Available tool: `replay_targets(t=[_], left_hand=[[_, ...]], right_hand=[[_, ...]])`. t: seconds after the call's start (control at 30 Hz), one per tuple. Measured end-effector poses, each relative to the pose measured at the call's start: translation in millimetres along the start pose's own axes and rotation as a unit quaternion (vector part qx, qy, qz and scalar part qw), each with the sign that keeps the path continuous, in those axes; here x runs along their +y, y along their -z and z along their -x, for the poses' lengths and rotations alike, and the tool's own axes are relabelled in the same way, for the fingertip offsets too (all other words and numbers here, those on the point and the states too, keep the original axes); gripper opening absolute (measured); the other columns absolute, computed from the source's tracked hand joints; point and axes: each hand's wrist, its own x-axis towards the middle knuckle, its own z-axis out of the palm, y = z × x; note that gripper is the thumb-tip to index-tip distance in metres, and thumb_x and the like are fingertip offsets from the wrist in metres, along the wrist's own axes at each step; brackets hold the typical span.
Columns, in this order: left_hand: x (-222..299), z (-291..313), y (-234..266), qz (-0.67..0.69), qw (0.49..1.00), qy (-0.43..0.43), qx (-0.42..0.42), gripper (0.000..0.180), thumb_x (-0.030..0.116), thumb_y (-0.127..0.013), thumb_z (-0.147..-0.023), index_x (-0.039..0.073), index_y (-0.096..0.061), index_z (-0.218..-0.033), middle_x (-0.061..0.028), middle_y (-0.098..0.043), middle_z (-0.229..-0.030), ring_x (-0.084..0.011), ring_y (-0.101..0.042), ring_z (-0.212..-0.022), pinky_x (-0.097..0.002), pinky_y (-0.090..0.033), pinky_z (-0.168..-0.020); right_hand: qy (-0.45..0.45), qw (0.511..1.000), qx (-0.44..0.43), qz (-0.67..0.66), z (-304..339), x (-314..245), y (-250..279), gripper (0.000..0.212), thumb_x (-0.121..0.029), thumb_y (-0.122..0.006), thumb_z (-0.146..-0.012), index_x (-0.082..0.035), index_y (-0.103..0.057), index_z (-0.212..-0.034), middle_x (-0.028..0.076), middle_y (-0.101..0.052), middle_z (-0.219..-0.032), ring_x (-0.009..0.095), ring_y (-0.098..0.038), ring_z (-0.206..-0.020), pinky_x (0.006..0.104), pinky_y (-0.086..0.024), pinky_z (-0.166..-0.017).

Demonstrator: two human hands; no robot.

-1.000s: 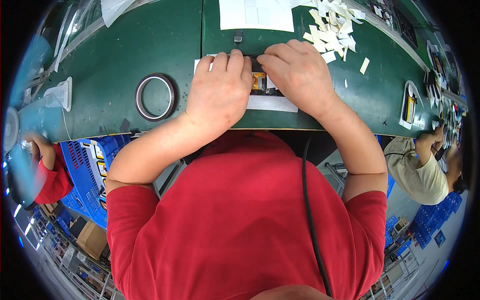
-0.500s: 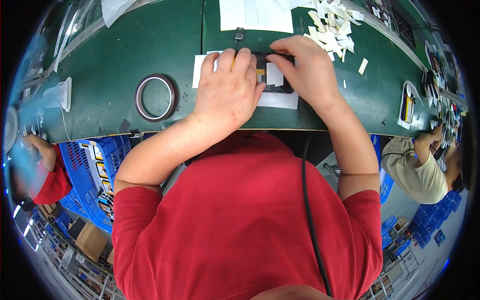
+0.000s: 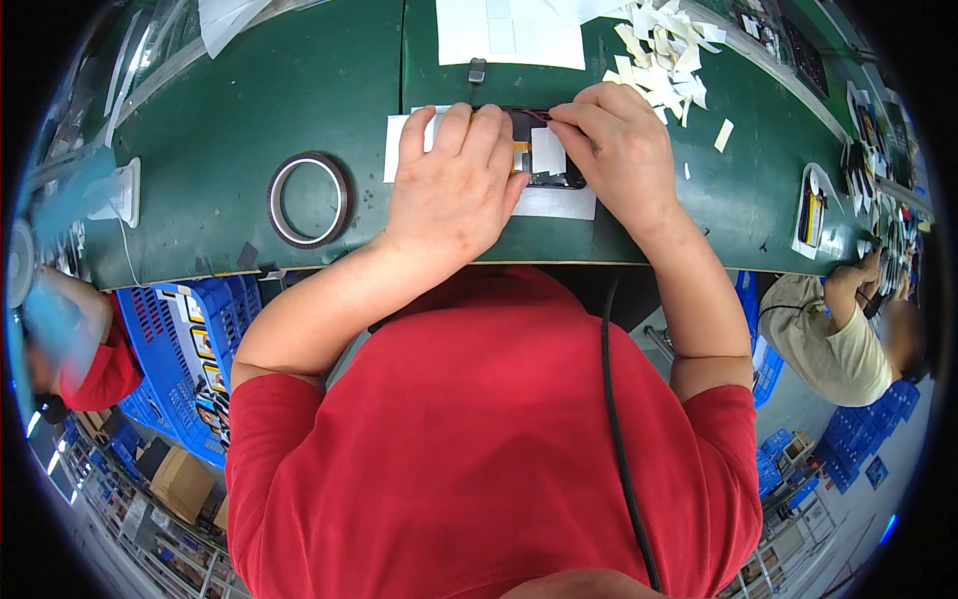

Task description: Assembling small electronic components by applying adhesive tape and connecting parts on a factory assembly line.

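A flat black electronic device (image 3: 557, 179), opened up like a phone with its back off, lies on a white sheet (image 3: 555, 204). Inside it I see a white rectangle (image 3: 548, 151) and a yellow-orange strip (image 3: 521, 148). My left hand (image 3: 451, 180) covers the device's left part, fingers over the far side and thumb by the near edge, holding it down. At the far right corner my right hand (image 3: 621, 145) pinches with thumb and forefinger at the end of a thin dark red wire (image 3: 532, 113). What lies under my left palm is hidden.
A roll of dark tape (image 3: 346, 198) lies left of my hands on the green table (image 3: 225, 120). Cut pale strips (image 3: 667, 60) are heaped at the far right. A small dark connector (image 3: 477, 71) sits beyond the device. Blue crates (image 3: 165, 344) stand below left; people work at both sides.
My right hand has closed from a loose, parted thumb and forefinger into a pinch at the device's far right corner. The dark red wire now shows there. My left hand stays nearly in place.
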Motion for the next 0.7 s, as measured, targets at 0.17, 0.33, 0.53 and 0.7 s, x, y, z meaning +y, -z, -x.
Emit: replay_targets(t=[0.17, 0.33, 0.53, 0.7], left_hand=[[-0.4, 0.7, -1.6, -0.003, 1.000, 0.003, -0.005, 0.052, 0.034, -0.072, -0.088, 0.005, -0.062, -0.130, -0.0072, -0.056, -0.130, -0.0261, -0.051, -0.122, -0.0474, -0.036, -0.109], [-3.4, 1.8, -6.7, 0.008, 1.000, -0.005, 0.013, 0.051, 0.037, -0.072, -0.087, 0.005, -0.063, -0.127, -0.0074, -0.055, -0.130, -0.0270, -0.048, -0.122, -0.0477, -0.037, -0.107], [-4.3, 3.0, -9.8, 0.041, 0.999, 0.001, 0.025, 0.054, 0.035, -0.074, -0.087, 0.011, -0.061, -0.133, -0.0068, -0.055, -0.129, -0.0279, -0.048, -0.121, -0.0478, -0.038, -0.104], [-4.3, 1.9, -7.9, 0.041, 0.999, -0.009, 0.035, 0.054, 0.035, -0.074, -0.088, 0.020, -0.061, -0.138, -0.0056, -0.055, -0.124, -0.0277, -0.048, -0.119, -0.0482, -0.037, -0.102]], right_hand=[[0.037, 0.999, 0.007, 0.020, 0.3, -0.2, 0.1, 0.015, -0.009, -0.081, -0.075, -0.007, -0.075, -0.089, 0.003, -0.064, -0.088, 0.024, -0.063, -0.082, 0.0369, -0.053, -0.073], [0.083, 0.995, 0.014, 0.055, 2.4, 2.6, -5.2, 0.013, -0.009, -0.080, -0.074, -0.007, -0.074, -0.086, 0.003, -0.063, -0.087, 0.023, -0.061, -0.080, 0.0359, -0.053, -0.074], [0.022, 0.999, 0.027, 0.036, -3.5, -3.0, -2.4, 0.008, -0.008, -0.079, -0.077, -0.007, -0.074, -0.083, 0.003, -0.064, -0.090, 0.024, -0.064, -0.079, 0.0358, -0.054, -0.073], [-0.090, 0.994, -0.004, -0.057, -0.6, -3.4, -8.4, 0.006, -0.007, -0.078, -0.081, -0.006, -0.074, -0.085, 0.005, -0.068, -0.096, 0.027, -0.069, -0.078, 0.0366, -0.056, -0.069]])
